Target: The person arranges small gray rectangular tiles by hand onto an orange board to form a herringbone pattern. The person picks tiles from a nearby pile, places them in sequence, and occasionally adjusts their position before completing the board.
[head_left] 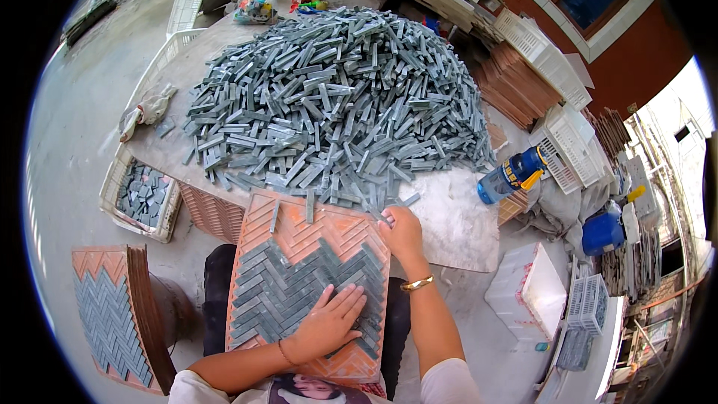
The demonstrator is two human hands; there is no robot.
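Note:
An orange grooved tray [258, 217] rests on my lap, its near part filled with grey stone strips [299, 292] laid in a herringbone pattern. My left hand [329, 325] lies flat on those strips, fingers stretched out, holding nothing. Up at the tray's far right corner, my right hand [402, 230] pinches a small grey stone strip [384, 215] at the edge of the pile. Two loose strips lie across the tray's far grooves. Just beyond rises a big heap of loose grey strips [336, 97] on the table.
A blue bottle [512, 174] stands right of the heap on the pale tabletop [456, 217]. At left are a white crate [161, 232] of grey pieces and a stack of trays [138, 307] topped with a herringbone panel. A white box [523, 292] sits on the floor at right.

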